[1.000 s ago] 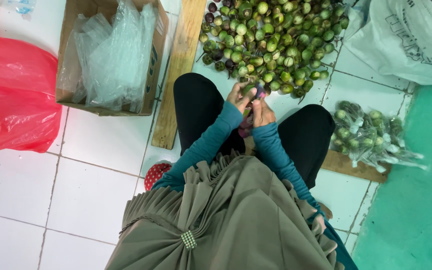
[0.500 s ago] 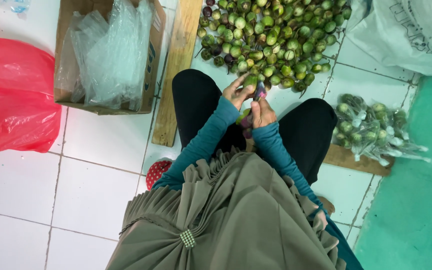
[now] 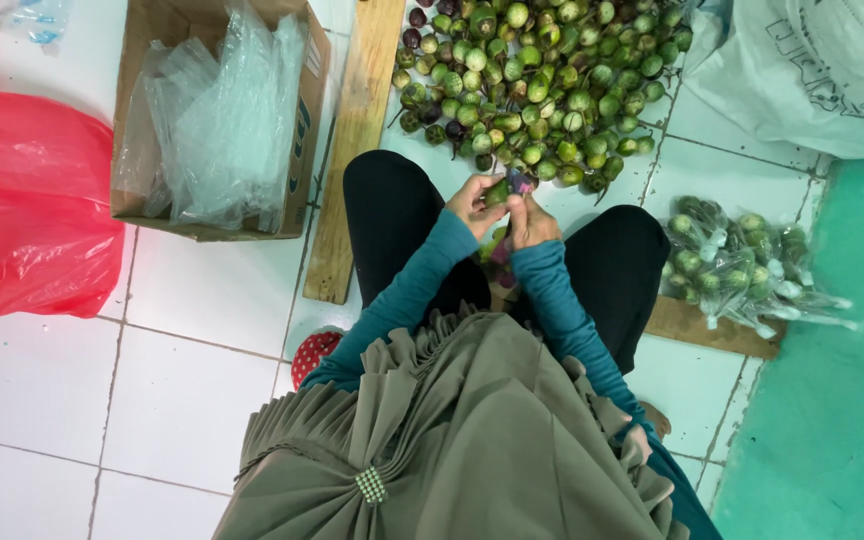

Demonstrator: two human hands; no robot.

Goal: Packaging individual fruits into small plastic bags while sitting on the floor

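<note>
I sit on a white tiled floor with my knees apart. My left hand [image 3: 471,200] and my right hand [image 3: 530,219] meet between my knees, both closed around a small round green and purple fruit [image 3: 505,187]. Just beyond my hands lies a heap of small round green and purple fruits [image 3: 542,80] on the tiles. Teal sleeves cover both arms. What lies under my hands is partly hidden.
A cardboard box with clear plastic bags [image 3: 217,110] stands at the left. A wooden plank [image 3: 352,150] lies beside it. A red plastic bag [image 3: 27,200] is far left. Clear bags filled with fruit [image 3: 742,265] lie at the right. A white sack [image 3: 822,70] is top right.
My hands stay together on the fruit with only slight finger movement. The view has shifted a little.
</note>
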